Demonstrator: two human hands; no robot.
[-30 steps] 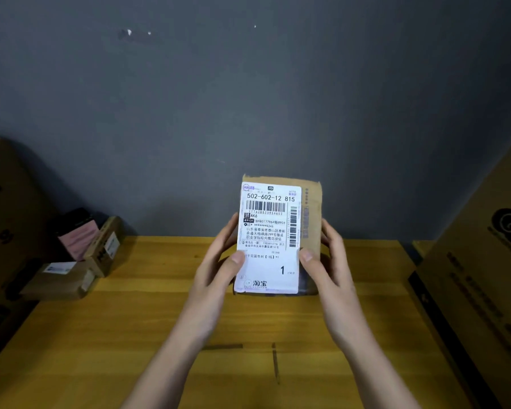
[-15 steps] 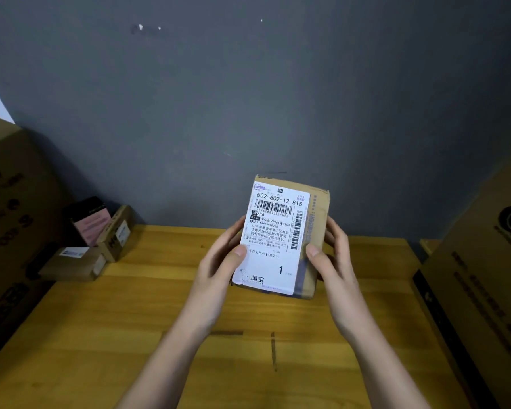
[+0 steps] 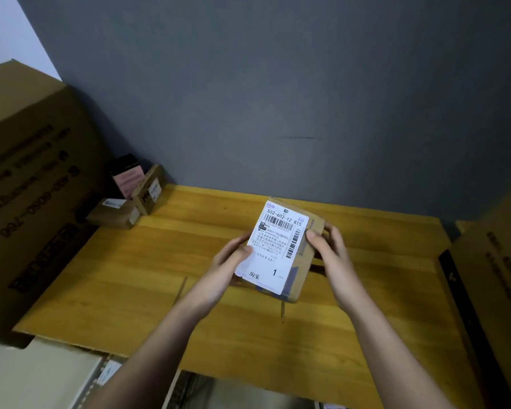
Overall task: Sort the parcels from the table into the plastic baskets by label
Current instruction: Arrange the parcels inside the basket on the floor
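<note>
A small brown cardboard parcel [image 3: 300, 270] with a white shipping label [image 3: 275, 246] facing me is held above the wooden table [image 3: 148, 270]. The label reads 502-602-12 815 and shows a large 1. My left hand [image 3: 223, 268] grips the parcel's left edge with the thumb on the label. My right hand [image 3: 331, 255] grips its right side, thumb on the label's edge. The parcel is tilted to the right. Baskets [image 3: 92, 382] show partly below the table's front edge.
Three small parcels [image 3: 124, 208] lie at the table's back left corner, one with a pink label. A large cardboard box [image 3: 27, 184] stands on the left, another [image 3: 496, 276] on the right. A grey wall is behind the table.
The parcel has come lower and tilted further to the right in both hands. My view has dropped and turned left, so the table's front edge and the baskets below now show.
</note>
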